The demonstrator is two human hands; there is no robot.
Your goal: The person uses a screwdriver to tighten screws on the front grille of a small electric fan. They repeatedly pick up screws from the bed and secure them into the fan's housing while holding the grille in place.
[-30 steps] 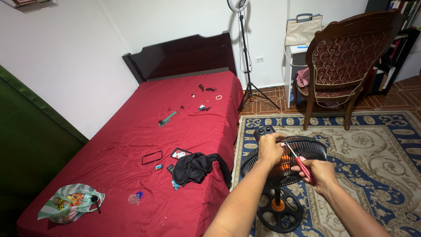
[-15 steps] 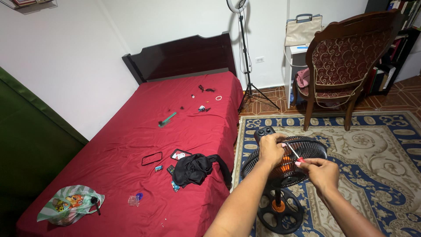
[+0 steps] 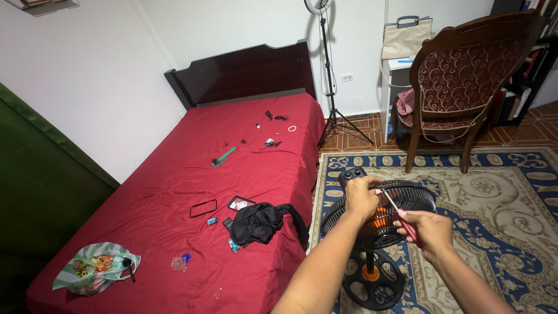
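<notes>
fingers of your left hand point(image 3: 361, 197) are curling over the black wire-grille floor fan point(image 3: 381, 218) while your right hand point(image 3: 429, 232) is pinching a red-handled screwdriver point(image 3: 401, 216) against it.

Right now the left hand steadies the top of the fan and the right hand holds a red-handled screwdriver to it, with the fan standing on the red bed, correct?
Not quite. The head view shows the left hand on the fan and the right hand holding the red-handled screwdriver, but the fan stands on the patterned rug beside the red bed.

green-white plastic bag point(image 3: 93, 268) on bed point(image 3: 174, 186)
</notes>
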